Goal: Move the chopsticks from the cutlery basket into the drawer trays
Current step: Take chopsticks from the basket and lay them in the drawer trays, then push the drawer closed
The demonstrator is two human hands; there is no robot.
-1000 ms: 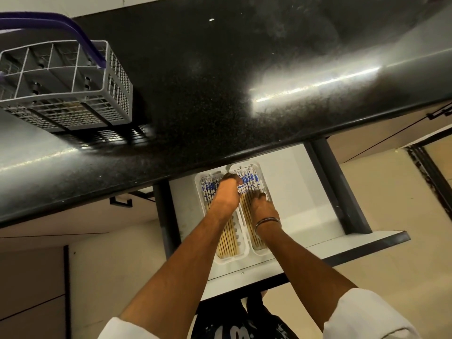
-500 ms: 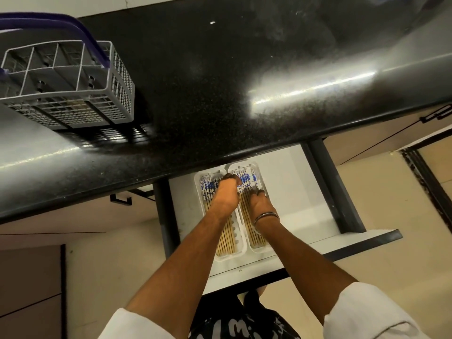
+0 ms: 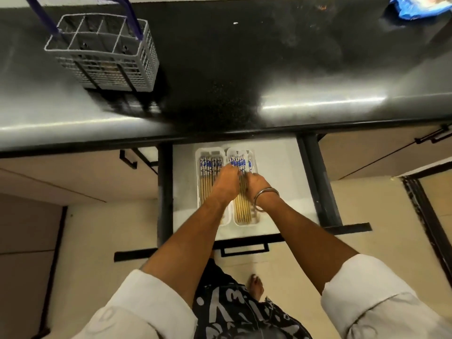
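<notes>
The drawer [image 3: 276, 187] stands open under the black counter, holding two white trays side by side. The left tray [image 3: 198, 189] and the right tray [image 3: 254, 162] both hold several wooden chopsticks with blue-and-white patterned tops: left bundle [image 3: 207, 184], right bundle [image 3: 242, 209]. My left hand [image 3: 226, 183] reaches across to the right tray, and my right hand [image 3: 258, 185] meets it there. The fingers of both close on chopsticks lying in that tray. The grey cutlery basket [image 3: 144, 57] with a blue handle stands on the counter at the far left; I see no chopsticks standing in it.
A blue-and-white packet [image 3: 413, 6] lies at the counter's far right corner. The black counter edge [image 3: 220, 135] overhangs the back of the drawer. Dark drawer rails [image 3: 318, 182] run along both sides. A bare foot [image 3: 255, 287] stands on the beige floor below.
My left hand has shifted right, from over the left tray to the right tray beside my right hand. The view has tilted, and more of the counter and drawer front shows.
</notes>
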